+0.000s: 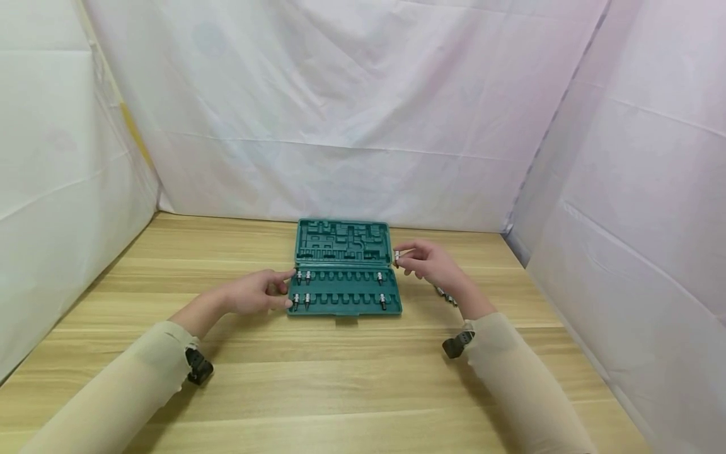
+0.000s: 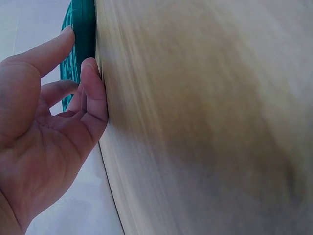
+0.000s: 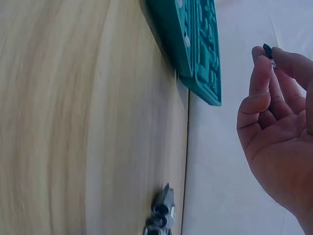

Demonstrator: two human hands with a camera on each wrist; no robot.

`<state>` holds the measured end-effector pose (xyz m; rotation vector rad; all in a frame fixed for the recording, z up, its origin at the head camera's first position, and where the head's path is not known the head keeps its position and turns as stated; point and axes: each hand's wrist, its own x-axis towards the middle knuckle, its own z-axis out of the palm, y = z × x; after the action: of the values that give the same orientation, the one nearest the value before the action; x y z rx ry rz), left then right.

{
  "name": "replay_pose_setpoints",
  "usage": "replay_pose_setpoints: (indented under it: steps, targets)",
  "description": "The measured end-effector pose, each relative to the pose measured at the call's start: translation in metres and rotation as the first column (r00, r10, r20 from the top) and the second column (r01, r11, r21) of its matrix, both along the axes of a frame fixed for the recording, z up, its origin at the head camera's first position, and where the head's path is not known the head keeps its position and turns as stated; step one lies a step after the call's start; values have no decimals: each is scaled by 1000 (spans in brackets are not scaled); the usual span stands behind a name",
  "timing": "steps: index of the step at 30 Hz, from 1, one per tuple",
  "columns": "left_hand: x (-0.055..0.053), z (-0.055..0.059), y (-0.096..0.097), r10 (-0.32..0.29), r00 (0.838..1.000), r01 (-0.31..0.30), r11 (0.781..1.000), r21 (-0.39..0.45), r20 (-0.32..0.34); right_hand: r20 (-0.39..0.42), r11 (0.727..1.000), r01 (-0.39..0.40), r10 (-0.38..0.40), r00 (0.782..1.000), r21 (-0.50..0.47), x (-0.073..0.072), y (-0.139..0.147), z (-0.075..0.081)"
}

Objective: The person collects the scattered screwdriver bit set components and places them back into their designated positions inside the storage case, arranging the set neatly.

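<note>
An open green socket case lies on the table, its lid leaning back behind the tray. Several silver bit sockets with dark tips sit in its two rows, such as the bit socket at the front right. My left hand touches the case's left end, thumb at the near corner and index finger near the hinge. In the left wrist view the thumb tip meets the green case. My right hand pinches another bit socket between thumb and fingertips, raised beside the lid's right edge.
Several loose bit sockets lie on the wooden table to the right of the case, partly hidden by the right forearm in the head view. White cloth walls stand behind and at both sides. Each wrist wears a black camera.
</note>
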<state>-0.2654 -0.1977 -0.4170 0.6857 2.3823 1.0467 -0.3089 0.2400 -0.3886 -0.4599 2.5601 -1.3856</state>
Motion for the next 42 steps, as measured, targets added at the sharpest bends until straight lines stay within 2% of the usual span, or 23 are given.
replay_pose_setpoints:
  steps: [8,16,31,42]
  targets:
    - [0,-2,-1,-1,1000,1,1000,13,5,15,999,-5,6,1000,-48,-5,-21,-3]
    - [1,-3,-1,2,1000,-2,1000,30,12,2,997,-39,39,999,-67,-12,-40,-12]
    - [0,1,0,-1,1000,1,1000,13,10,-12,997,-79,79,997,-7,-15,-82,-16]
    - [0,2,1,-7,1000,7,1000,20,11,-9,994,-105,105,994,-8,-18,-112,-18]
